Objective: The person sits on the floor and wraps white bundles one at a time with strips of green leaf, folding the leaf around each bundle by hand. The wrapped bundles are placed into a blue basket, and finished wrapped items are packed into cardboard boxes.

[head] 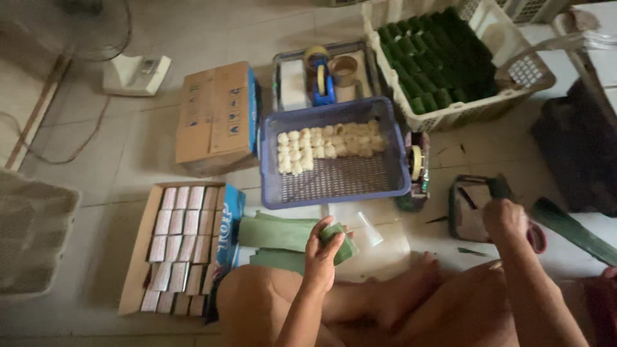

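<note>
A pale tiled floor (116, 160) carries everything, dim and slightly blurred. At its far left edge stands a fan base (136, 74) with a cord trailing across the tiles. A closed carton (217, 115) sits near the middle, and beside it a blue basket (334, 186) with rows of small pale lumps (324, 144) along its far side. Behind the basket a grey tray (289, 80) holds a tape dispenser (319, 77). At the far right corner a white basket (450, 115) is filled with green wrapped parcels (440, 54). Near the left, an open box (177, 247) holds rows of small pale packets. A stack of green leaves (276, 234) lies between the box and the person's bare legs (385, 308), which are folded on the floor.

The left hand (321, 254) has its fingers curled around a green parcel (339, 241), held just above the leaves in front of the blue basket. The right hand (504, 218) is closed in a fist around a dark green leaf strip (498, 186), raised over a small dark tray (469, 209) at the right. A long leaf (572, 231) lies just beside that hand.
</note>
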